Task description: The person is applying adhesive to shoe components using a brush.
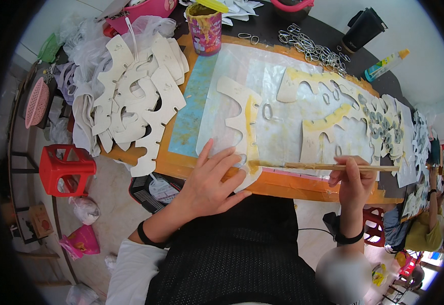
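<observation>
Two hands at one cream cutout: left spread flat, right pinching a brush.

Left hand (214, 175): palm down, back to camera, fingers fanned with gaps between them, pointing up and to the right. Thumb sits lowest, close to the table's near edge. Fingers rest over the lower end of the cream cutout (242, 122). Forearm comes in from lower left on a diagonal, black wristband (150, 237) on it.

Right hand (353, 180): raised by the near edge, right of the cutout. Thumb and fingertips pinch the wooden handle of the long brush (323, 166); remaining fingers curl in below. Forearm is close to vertical. Brush runs nearly level, butt end out past the hand to the right, bristle end left, at the yellow strip on the cutout's right edge. Can't confirm bristle contact.

Cutout lies lengthwise on the whitish sheet (280, 140), left of centre, lower end near the orange-brown taped edge (303, 189).

Nearby: oval metal ring (267, 111) just right of the cutout, drip-stained purple tub (205, 34) beyond it, heap of cutouts (168, 99) to the left.
</observation>
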Demonstrator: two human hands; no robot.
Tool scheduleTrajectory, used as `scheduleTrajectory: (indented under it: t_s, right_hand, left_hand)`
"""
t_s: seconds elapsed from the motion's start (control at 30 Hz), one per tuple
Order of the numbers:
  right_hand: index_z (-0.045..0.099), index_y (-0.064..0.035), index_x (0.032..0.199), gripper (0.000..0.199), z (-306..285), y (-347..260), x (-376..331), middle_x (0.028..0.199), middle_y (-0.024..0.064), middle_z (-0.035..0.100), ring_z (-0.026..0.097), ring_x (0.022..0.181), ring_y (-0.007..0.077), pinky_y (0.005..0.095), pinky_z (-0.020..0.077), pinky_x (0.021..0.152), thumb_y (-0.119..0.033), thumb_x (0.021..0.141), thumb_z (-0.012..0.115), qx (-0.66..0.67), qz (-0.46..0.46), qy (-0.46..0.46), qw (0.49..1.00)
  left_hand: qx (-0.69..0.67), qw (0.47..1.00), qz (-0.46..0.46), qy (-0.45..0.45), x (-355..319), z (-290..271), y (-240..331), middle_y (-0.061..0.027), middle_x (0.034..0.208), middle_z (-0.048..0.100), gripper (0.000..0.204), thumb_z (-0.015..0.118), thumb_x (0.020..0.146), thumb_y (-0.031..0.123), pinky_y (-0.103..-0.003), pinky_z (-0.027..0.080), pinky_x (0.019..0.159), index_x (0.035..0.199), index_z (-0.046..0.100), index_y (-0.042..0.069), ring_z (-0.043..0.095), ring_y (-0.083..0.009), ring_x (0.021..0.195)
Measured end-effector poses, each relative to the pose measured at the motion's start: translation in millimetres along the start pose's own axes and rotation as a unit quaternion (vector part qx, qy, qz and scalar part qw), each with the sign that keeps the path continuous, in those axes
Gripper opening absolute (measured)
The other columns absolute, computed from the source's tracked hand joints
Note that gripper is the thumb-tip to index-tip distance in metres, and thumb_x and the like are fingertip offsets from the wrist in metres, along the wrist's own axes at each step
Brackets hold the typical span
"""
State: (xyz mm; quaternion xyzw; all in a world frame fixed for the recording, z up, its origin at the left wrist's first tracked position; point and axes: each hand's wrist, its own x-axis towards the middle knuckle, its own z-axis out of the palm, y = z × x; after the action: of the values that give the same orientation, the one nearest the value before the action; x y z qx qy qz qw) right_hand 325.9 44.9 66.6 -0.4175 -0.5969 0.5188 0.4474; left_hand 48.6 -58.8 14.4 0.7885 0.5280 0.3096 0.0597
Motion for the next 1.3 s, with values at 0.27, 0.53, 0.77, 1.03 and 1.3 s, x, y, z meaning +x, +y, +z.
scheduleTrajectory:
  t_s: [0.27,0.53,0.77,1.03,1.3]
  right_hand:
    - [0.063,0.007,0.083,0.025,5,11,-10,0.059,0.0103,0.061,0.057,0.045,0.0138,0.0222,0.046,0.043,-0.013,0.094,0.052,0.062,-0.001,0.044,0.997]
    - [0.06,0.0048,0.078,0.021,5,14,-16,0.056,0.0098,0.059,0.056,0.043,0.013,0.0213,0.045,0.04,-0.01,0.092,0.055,0.098,-0.022,0.063,0.993]
    - [0.058,0.0043,0.074,0.023,3,13,-15,0.053,0.0084,0.056,0.052,0.039,0.0128,0.0218,0.0423,0.038,-0.01,0.092,0.054,0.035,-0.031,0.104,0.993]
    - [0.057,0.0056,0.075,0.023,9,14,-13,0.054,0.0102,0.056,0.051,0.039,0.0134,0.0228,0.0406,0.036,-0.008,0.093,0.051,0.048,-0.054,0.13,0.989]
    - [0.057,0.0054,0.074,0.024,1,5,-6,0.055,0.0101,0.055,0.052,0.039,0.0137,0.0226,0.0417,0.037,-0.008,0.093,0.051,0.002,-0.063,0.12,0.991]
  left_hand:
    - [0.004,1.0,0.012,-0.008,-6,-3,3,-0.0089,0.097,0.059,0.033,0.077,0.071,0.022,-0.047,0.04,0.094,0.095,0.065,0.003,0.057,-0.0265,0.095]
    - [-0.005,0.997,0.05,0.061,-11,9,6,-0.0089,0.087,0.061,0.023,0.074,0.07,0.006,-0.037,0.046,0.072,0.089,0.065,-0.001,0.058,-0.0239,0.078]
    - [0.015,0.997,0.041,0.07,-14,10,9,-0.0088,0.084,0.061,0.021,0.074,0.068,0.003,-0.035,0.045,0.067,0.086,0.065,-0.001,0.059,-0.023,0.074]
    - [0.035,0.996,0.023,0.073,-14,10,12,-0.0073,0.085,0.062,0.021,0.074,0.066,0.005,-0.037,0.044,0.076,0.085,0.065,0.002,0.06,-0.0217,0.075]
    - [0.054,0.995,0.029,0.075,-15,11,14,-0.0069,0.086,0.062,0.021,0.074,0.066,0.005,-0.037,0.044,0.078,0.084,0.065,0.003,0.06,-0.021,0.076]
